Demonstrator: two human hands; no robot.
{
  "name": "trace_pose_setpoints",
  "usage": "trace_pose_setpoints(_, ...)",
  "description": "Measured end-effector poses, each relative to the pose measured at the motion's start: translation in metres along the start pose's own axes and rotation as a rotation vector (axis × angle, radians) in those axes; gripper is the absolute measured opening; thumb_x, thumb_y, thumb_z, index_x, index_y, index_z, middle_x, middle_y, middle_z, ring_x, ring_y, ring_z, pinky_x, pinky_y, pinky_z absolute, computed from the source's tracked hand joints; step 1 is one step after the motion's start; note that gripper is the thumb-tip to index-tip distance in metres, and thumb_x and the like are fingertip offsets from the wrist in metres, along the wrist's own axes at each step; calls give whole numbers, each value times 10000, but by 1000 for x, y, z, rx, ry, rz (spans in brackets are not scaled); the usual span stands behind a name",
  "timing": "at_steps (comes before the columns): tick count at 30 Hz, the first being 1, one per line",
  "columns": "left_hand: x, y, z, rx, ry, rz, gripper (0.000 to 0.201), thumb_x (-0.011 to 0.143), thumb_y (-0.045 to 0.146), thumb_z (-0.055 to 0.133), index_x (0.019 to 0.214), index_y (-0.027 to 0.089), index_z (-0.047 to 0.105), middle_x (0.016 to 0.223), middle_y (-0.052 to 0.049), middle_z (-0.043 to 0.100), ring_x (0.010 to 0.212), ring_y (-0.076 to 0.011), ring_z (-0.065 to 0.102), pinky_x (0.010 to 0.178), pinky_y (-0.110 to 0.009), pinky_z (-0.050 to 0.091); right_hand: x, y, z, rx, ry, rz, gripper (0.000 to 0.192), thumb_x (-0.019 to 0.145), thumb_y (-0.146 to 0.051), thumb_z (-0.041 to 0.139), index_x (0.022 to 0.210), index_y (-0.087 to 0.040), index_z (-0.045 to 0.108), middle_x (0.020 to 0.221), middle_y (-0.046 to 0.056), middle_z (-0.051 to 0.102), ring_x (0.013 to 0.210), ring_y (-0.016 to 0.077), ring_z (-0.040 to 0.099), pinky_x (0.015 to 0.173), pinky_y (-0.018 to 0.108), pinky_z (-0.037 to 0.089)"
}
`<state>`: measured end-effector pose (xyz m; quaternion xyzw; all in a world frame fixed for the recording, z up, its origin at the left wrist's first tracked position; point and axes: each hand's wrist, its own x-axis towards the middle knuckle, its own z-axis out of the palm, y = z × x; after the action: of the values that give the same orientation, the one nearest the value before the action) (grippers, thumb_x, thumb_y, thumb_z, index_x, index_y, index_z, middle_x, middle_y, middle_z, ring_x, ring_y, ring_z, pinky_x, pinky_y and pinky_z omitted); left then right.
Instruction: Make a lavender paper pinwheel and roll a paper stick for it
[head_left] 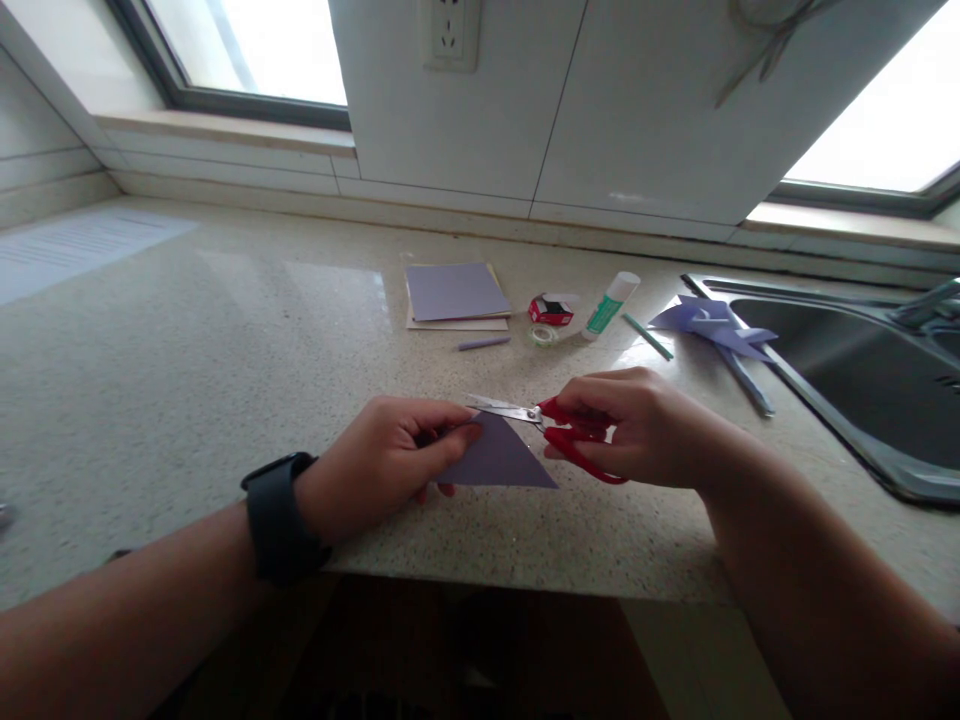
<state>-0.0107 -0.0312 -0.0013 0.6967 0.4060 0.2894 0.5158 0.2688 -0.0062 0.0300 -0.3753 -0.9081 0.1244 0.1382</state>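
Observation:
My left hand, with a dark watch on its wrist, pinches a folded triangle of purple paper above the counter's front edge. In my right hand is a pair of scissors with red handles, my fingers in the loops. The scissor blades point left and lie at the top corner of the triangle, close to my left thumb. Their tips are slightly apart. Part of the paper is hidden behind my left fingers.
Behind my hands lie a stack of purple paper, a purple stick, a tape roll, a small red box, a glue stick and a green stick. A purple paper pinwheel rests by the metal sink.

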Motion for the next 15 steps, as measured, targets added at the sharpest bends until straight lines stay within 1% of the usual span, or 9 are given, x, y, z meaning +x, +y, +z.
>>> trace_pose_setpoints(6, 0, 0, 0, 35, 3, 15, 213, 982, 306, 581, 1010, 203, 765, 736, 25, 686, 530, -62, 549, 435, -129, 414, 1, 0, -1, -35, -13, -27, 241, 905, -375, 644, 763, -185, 601, 619, -15, 533, 563, 114, 445, 549, 282, 290)
trace_pose_setpoints(11, 0, 0, -1, 41, -1, 23, 222, 984, 323, 579, 1000, 206, 767, 738, 26, 680, 571, -73, 576, 469, -133, 440, 1, 3, 0, -43, -11, -34, 245, 912, -396, 643, 800, -178, 633, 627, -11, 553, 570, 118, 464, 553, 280, 305)
trace_pose_setpoints(15, 0, 0, -1, 22, -7, 19, 215, 981, 309, 578, 987, 196, 761, 728, 29, 674, 557, -69, 574, 459, -132, 433, 1, 2, 0, -26, -19, -18, 278, 919, -427, 635, 797, -176, 639, 625, -7, 556, 567, 119, 465, 551, 281, 308)
